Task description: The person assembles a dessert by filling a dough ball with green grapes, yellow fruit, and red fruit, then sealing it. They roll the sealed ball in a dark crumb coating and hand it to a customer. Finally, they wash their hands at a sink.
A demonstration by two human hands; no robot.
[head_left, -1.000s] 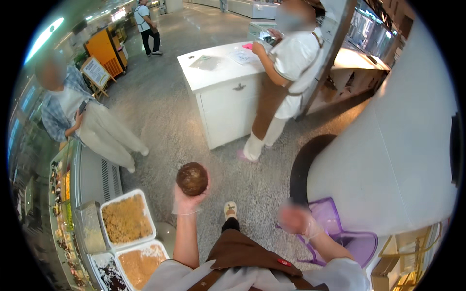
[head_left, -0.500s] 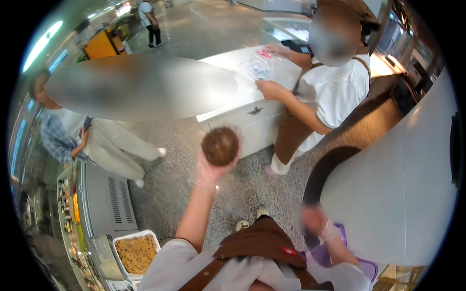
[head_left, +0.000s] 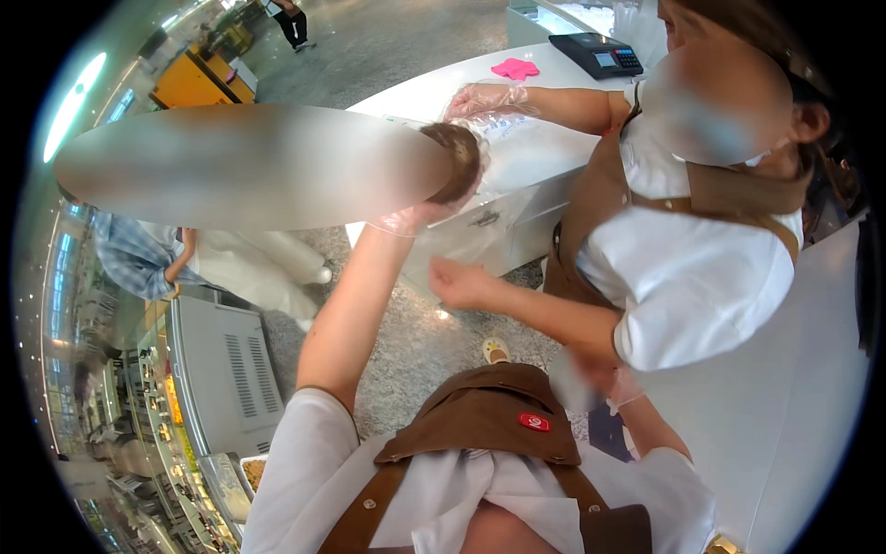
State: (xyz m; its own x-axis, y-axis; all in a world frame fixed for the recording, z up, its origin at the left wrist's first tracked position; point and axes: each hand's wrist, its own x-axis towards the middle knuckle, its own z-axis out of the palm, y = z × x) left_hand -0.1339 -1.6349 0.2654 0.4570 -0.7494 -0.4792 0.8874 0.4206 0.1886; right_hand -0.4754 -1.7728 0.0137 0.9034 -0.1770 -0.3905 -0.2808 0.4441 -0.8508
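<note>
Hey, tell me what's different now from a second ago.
The left hand has moved the brown ball forward and right, up to the clear bag by the counter; whether it is inside is unclear. The co-worker is closer and turned this way. The ball stays in the left hand; the blurred right hand stays low on the right.

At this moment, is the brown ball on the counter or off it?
Off the counter: the left hand holds the brown ball up.
</note>
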